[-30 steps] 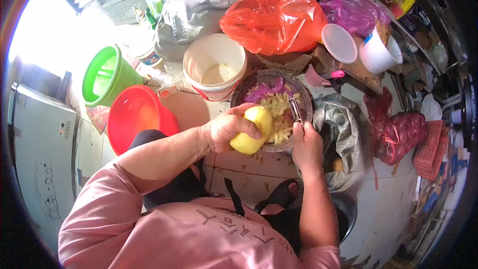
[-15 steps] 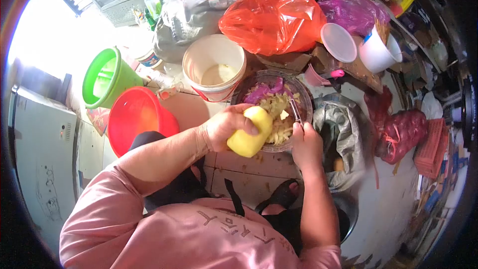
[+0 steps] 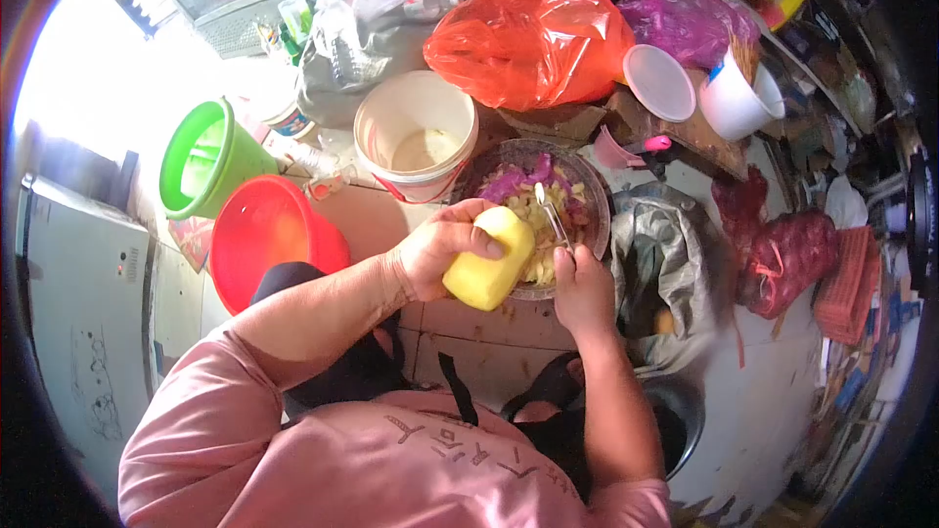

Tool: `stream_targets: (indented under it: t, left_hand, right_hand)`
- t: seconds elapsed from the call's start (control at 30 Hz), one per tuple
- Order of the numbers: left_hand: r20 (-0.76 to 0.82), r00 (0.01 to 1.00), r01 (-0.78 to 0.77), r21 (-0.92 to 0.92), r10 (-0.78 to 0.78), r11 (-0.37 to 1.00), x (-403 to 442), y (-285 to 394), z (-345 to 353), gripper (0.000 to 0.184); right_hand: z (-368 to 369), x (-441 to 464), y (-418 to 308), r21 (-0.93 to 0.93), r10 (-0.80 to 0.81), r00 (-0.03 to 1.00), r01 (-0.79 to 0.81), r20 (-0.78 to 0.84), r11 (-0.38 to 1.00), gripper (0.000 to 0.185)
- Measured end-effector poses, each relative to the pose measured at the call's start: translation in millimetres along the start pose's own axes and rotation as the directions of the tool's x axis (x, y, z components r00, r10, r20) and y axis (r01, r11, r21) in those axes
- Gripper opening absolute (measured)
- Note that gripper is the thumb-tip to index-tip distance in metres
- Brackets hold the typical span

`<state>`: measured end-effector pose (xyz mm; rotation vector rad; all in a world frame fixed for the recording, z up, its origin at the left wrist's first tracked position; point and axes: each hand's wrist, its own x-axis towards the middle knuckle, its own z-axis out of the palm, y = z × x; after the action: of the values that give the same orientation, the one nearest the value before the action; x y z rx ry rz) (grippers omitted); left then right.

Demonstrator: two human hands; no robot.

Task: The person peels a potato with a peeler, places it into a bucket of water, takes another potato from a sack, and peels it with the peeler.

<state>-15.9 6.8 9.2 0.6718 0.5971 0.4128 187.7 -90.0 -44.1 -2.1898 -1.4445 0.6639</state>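
My left hand (image 3: pixel 435 252) is wrapped round a large, smooth yellow peeled potato (image 3: pixel 489 269), thumb across its upper side. In my right hand (image 3: pixel 585 295) is a metal peeler (image 3: pixel 555 219), its head pointing up and away from me. The peeler stands just to the right of the potato, apart from it. Below both hands a round basin (image 3: pixel 602 198) sits on the floor. It holds pale yellow peelings (image 3: pixel 541 266) and purple scraps (image 3: pixel 518 176); my left hand and the potato cover part of its near left side.
A white bucket (image 3: pixel 364 152), a red basin (image 3: pixel 227 269) and a green bucket (image 3: pixel 232 161) stand to the left. An open grey sack (image 3: pixel 690 249) lies right of the basin, with a red net bag (image 3: pixel 790 264) beyond. An orange plastic bag (image 3: pixel 533 34) is at the back.
The peeler has shifted left and its head has risen slightly, nearer the potato's top. A pale peeling seen by the peeler's head is no longer there. My left hand stays almost still.
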Motion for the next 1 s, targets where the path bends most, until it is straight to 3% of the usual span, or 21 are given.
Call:
stream_targets:
  t: [0.07,0.1,0.13,0.17,0.2,0.27,0.33,0.47,0.53,0.57,0.63,0.7,0.77,0.8,0.83,0.9,0.93,1.0]
  left_hand:
    - [-0.103,0.995,-0.017,-0.086,0.008,0.996,-0.6,-2.8,3.4,0.046]
    - [-0.102,0.995,-0.014,-0.084,0.005,0.996,0.9,-3.1,2.6,0.046]
    - [-0.068,0.996,0.040,-0.172,-0.052,0.984,3.0,-3.5,0.9,0.042]
    - [-0.031,0.994,0.092,-0.258,-0.104,0.962,4.8,-4.5,-1.0,0.039]
    - [-0.031,0.994,0.092,-0.259,-0.104,0.961,7.1,-8.2,-1.8,0.039]
    - [-0.276,0.961,-0.045,-0.171,-0.004,0.984,13.5,-16.4,0.3,0.039]
    - [-0.334,0.943,-0.043,-0.137,-0.005,0.990,13.4,-16.0,7.6,0.040]
    - [-0.379,0.925,-0.015,-0.056,-0.008,0.998,18.7,-20.8,4.2,0.043]
    - [-0.383,0.923,0.010,-0.053,-0.030,0.999,19.8,-22.0,3.8,0.044]
    - [-0.385,0.922,0.036,-0.048,-0.052,0.998,19.8,-22.5,3.2,0.044]
    - [-0.330,0.941,0.047,-0.085,-0.073,0.995,20.0,-26.3,0.5,0.043]
    - [-0.271,0.958,0.059,-0.123,-0.091,0.991,19.2,-28.3,-2.6,0.043]
    - [-0.110,0.991,-0.026,0.413,0.078,0.910,16.2,-27.1,-6.7,0.057]
    - [-0.155,0.988,0.081,0.448,-0.011,0.890,14.3,-16.7,-0.5,0.075]
    - [-0.160,0.987,0.080,0.446,-0.009,0.891,14.1,-13.2,1.2,0.075]
    - [-0.264,0.964,0.172,0.655,0.009,0.736,13.7,-10.5,2.4,0.079]
    - [-0.266,0.964,0.173,0.653,0.010,0.737,14.4,-13.0,-0.7,0.079]
    - [-0.248,0.968,0.135,0.631,0.033,0.764,16.6,-18.0,-7.7,0.080]
  right_hand:
    - [9.9,-5.7,-6.4,0.317,-0.121,0.988,0.144,-0.093,0.937,0.026]
    - [9.8,-9.1,-14.9,0.319,-0.117,0.989,0.142,-0.094,0.937,0.026]
    - [6.4,-14.4,-28.1,0.685,0.014,0.998,-0.054,0.064,0.726,0.025]
    - [6.7,-17.8,-38.1,0.892,0.064,0.964,-0.263,0.258,0.369,0.024]
    - [12.4,-18.8,-42.5,0.928,0.050,0.963,-0.268,0.264,0.258,0.024]
    - [12.8,-21.8,-43.6,0.941,0.007,0.964,-0.261,0.266,0.217,0.026]
    - [12.2,-24.3,-49.6,0.954,-0.009,0.966,-0.253,0.258,0.160,0.028]
    - [15.6,-24.9,-46.5,0.962,-0.032,0.980,-0.185,0.195,0.201,0.026]
    - [15.4,-28.0,-45.3,0.919,-0.072,0.988,-0.101,0.139,0.380,0.024]
    - [16.3,-27.6,-45.4,0.919,-0.073,0.987,-0.104,0.142,0.381,0.024]
    - [17.9,-25.2,-45.8,0.872,-0.012,0.996,-0.076,0.094,0.484,0.023]
    - [11.2,-21.9,-40.7,0.857,0.047,0.988,-0.149,0.145,0.493,0.026]
    - [14.1,-18.0,-31.6,0.724,-0.048,0.998,0.001,0.044,0.690,0.029]
    - [7.5,-20.4,-38.9,0.741,-0.091,0.994,0.018,0.058,0.672,0.030]
    - [7.0,-19.8,-37.1,0.741,-0.096,0.993,0.018,0.062,0.672,0.030]
    - [2.9,-18.3,-32.5,0.511,-0.209,0.978,0.186,-0.014,0.839,0.027]
    - [-1.4,-20.2,-34.3,0.511,-0.210,0.978,0.186,-0.011,0.839,0.027]
    - [-14.3,-26.2,-42.3,0.155,-0.335,0.942,0.334,-0.025,0.930,0.025]
